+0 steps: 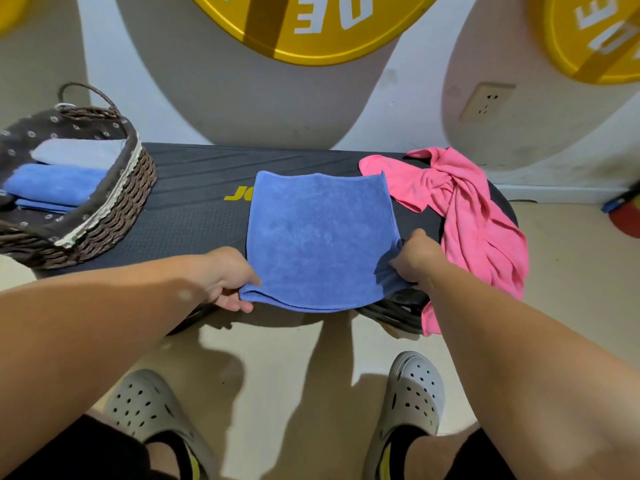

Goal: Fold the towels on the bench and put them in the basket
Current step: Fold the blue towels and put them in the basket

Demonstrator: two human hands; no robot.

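A blue towel, folded double, lies flat in the middle of the black bench. My left hand pinches its near left corner. My right hand grips its near right corner. A crumpled pink towel lies on the bench's right end and hangs over the front edge. At the left end stands a brown wicker basket with a dark flowered lining; inside it lie a folded blue towel and a folded grey towel.
The bench stands against a white and grey wall with a power socket at the right. Yellow round signs hang above. My feet in grey clogs stand on the beige floor in front of the bench. Coloured objects lie on the floor at far right.
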